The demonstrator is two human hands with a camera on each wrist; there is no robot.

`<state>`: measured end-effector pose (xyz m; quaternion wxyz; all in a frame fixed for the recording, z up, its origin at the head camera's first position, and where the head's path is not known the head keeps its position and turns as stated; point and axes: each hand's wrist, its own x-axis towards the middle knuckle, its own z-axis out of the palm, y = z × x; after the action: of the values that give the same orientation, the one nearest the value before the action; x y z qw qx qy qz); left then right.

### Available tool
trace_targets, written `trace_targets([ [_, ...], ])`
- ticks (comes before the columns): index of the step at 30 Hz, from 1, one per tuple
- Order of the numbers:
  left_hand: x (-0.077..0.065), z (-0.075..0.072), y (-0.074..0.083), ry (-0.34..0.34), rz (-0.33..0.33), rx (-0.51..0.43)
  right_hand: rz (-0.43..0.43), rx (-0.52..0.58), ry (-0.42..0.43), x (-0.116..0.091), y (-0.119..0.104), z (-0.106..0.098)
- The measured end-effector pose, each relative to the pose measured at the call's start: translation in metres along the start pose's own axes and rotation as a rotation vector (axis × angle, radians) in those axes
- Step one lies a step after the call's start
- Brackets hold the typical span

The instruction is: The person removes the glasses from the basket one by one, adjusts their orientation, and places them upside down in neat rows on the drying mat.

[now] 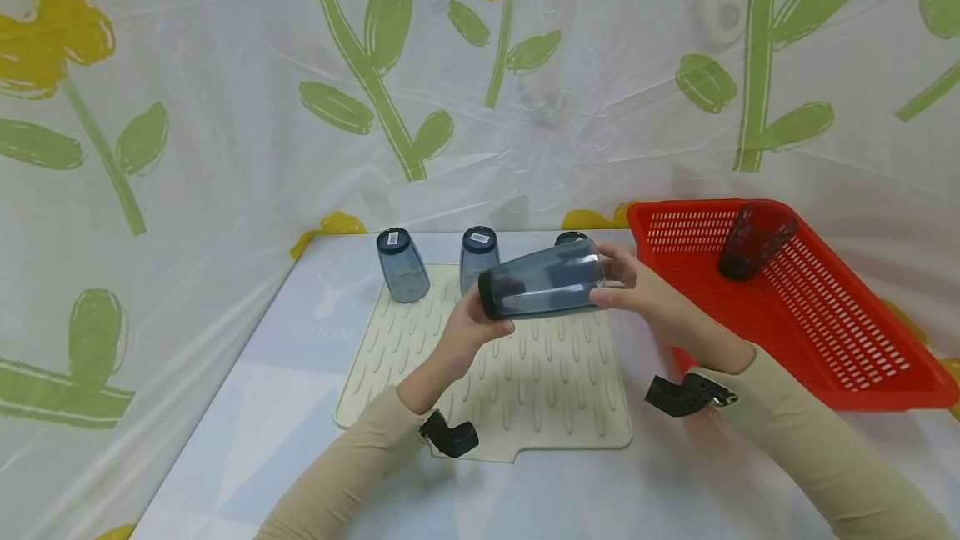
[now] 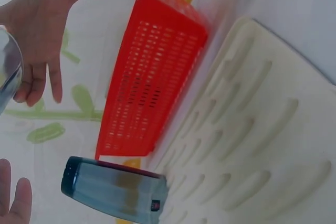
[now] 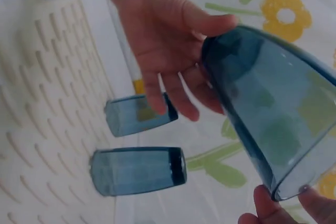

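Observation:
A blue-tinted tumbler point(image 1: 543, 280) is held tilted nearly sideways above the mat by both hands, its dark base to the left. My left hand point(image 1: 467, 333) grips the base, thumb on the near side; in the right wrist view its thumb and fingers point(image 3: 178, 95) show around the base. With thumb and fingertips, my right hand point(image 1: 637, 286) pinches the rim. Behind, three similar tumblers stand upside down along the back of the cream ridged mat point(image 1: 525, 415): a left one point(image 1: 405, 269), a middle one point(image 1: 480, 250) and a right one point(image 1: 572, 237), mostly hidden.
To the right is a red plastic basket point(image 1: 855, 398) with perforated sides. Inside it, near the back, leans another tumbler point(image 1: 757, 236). A flower-print sheet point(image 1: 570, 148) hangs behind the table point(image 1: 247, 432).

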<state>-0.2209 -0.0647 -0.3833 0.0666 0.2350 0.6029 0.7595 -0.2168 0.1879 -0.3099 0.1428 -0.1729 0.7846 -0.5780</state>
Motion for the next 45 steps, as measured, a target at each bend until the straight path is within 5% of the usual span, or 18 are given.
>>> trace_targets([
  [22,-0.010,0.006,0.014,0.119,0.128,-0.212,-0.032,-0.174,-0.130,0.004,0.009,0.005],
  [32,-0.012,0.005,0.023,0.133,0.198,-0.195,-0.047,-0.331,-0.182,0.012,0.015,0.022],
  [45,-0.012,0.003,0.033,0.137,0.179,-0.126,-0.007,-0.445,-0.206,0.023,0.018,0.031],
])
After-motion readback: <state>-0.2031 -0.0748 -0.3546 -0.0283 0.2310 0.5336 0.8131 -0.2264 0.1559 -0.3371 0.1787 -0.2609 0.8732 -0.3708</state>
